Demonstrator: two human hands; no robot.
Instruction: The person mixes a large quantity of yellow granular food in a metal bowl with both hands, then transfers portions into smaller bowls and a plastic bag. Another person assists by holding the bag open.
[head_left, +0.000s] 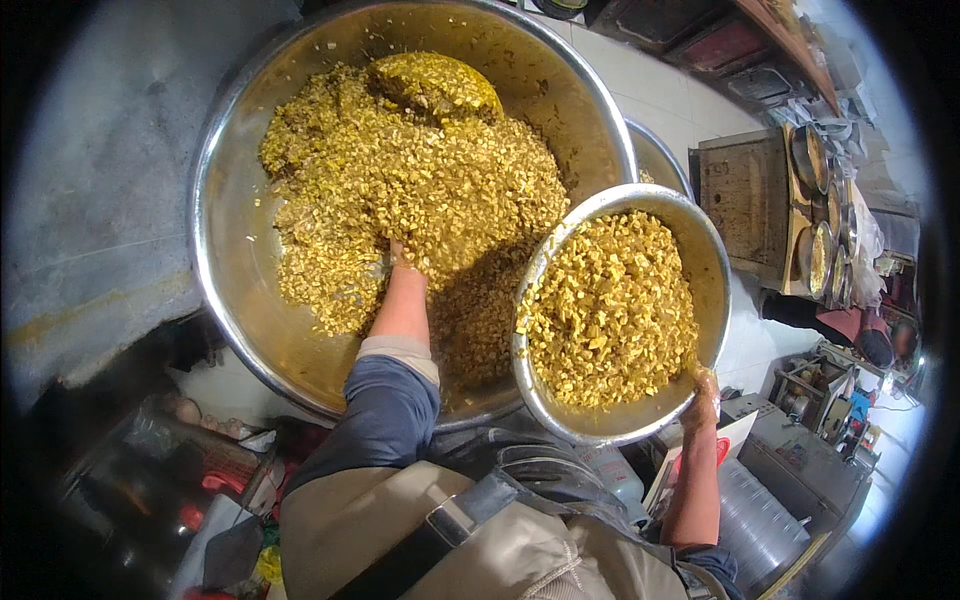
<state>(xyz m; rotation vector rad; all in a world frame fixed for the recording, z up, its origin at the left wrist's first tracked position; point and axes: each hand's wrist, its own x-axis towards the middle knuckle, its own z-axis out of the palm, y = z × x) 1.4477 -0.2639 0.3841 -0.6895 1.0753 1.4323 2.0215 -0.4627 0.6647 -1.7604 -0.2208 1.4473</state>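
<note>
A large metal basin (247, 300) holds a heap of chopped yellow food pieces (465, 172), with a rounded, yellow-coated lump (442, 79) at its far side. My left hand (401, 255) is sunk in the heap, so its fingers are hidden. On the right, my right hand (703, 386) grips the near right rim of a smaller metal bowl (709, 300), thumb side over the edge. That bowl is tilted, overlaps the basin's right rim and is heaped with more of the yellow pieces (615, 307).
Behind the smaller bowl, another metal bowl (660, 157) shows in part. Farther right, several metal bowls (814, 157) stand on a wooden cabinet (742, 202), and a person (862, 326) is beyond it. Stacked clear plastic lids or containers (757, 517) lie at lower right.
</note>
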